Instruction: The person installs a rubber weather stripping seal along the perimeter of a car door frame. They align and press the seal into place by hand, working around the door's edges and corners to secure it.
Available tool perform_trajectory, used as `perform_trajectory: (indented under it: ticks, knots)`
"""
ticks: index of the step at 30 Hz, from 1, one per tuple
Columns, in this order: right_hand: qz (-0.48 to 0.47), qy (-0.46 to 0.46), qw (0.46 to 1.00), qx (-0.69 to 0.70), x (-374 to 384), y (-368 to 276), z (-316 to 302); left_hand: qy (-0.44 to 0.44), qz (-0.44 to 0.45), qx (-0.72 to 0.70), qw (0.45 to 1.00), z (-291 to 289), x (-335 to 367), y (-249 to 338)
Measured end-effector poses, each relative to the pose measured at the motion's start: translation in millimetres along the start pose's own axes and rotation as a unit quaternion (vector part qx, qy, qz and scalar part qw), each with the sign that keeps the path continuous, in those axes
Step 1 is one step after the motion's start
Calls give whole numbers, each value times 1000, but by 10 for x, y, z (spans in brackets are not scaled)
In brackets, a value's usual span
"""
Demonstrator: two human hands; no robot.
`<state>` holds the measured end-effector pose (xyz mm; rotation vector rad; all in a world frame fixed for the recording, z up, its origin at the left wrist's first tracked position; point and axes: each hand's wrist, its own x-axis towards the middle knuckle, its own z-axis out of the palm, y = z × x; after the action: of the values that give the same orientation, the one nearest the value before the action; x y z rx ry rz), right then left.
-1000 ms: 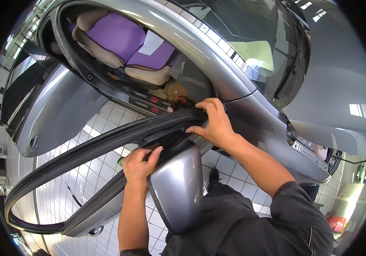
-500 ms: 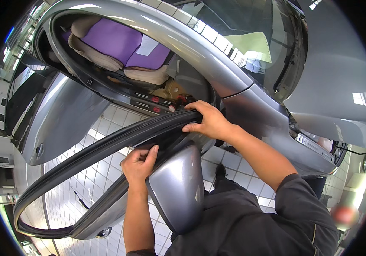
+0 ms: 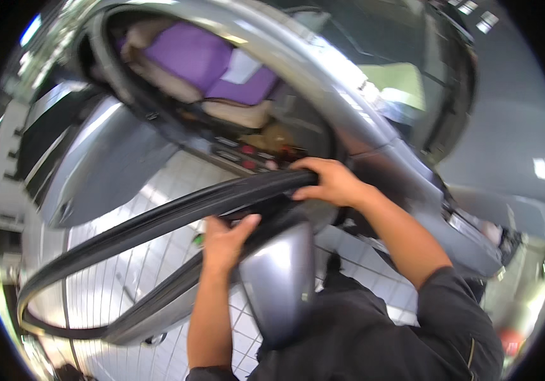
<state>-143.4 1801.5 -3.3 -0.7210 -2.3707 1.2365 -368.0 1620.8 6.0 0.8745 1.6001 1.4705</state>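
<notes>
A silver car door (image 3: 152,320) stands open before me, its black-trimmed window frame (image 3: 158,219) looping across the lower left. My right hand (image 3: 332,182) is closed round the front upper corner of that frame, fingers over the top and thumb beneath. Lower down, my left hand (image 3: 223,244) is at the window's bottom edge beside the silver door mirror (image 3: 279,273). Its thumb sticks out toward the frame's corner; the fingers bend over the edge and are partly hidden and blurred. Something small and green shows beside those fingers, too blurred to name.
Beyond the door is the car's cabin, with a purple-covered seat (image 3: 186,54) and a pale sheet on it. The rear door (image 3: 110,165) also stands open. A yellowish sheet (image 3: 396,86) shows at the windscreen. White tiles (image 3: 177,171) cover the floor.
The whole view has shifted and blurred, with the car body lying farther right. My left thumb is stretched farther from its fingers. The right hand keeps its hold on the frame corner.
</notes>
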Motion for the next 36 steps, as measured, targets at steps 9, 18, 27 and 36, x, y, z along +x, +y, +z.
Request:
perform_trajectory:
  ticks: [9,18,27,36]
  knots:
    - [91,84,992,-23,-636,390,43,-21,52,41,998,335,-226,-76]
    - [-11,101,994,-41,-455,450,254,1,88,59,994,195,-309,-178]
    - [7,112,984,-140,-185,179,213,34,121,11,992,235,69,-218]
    - [51,126,987,-84,-137,-24,153,10,78,-101,992,204,54,-281]
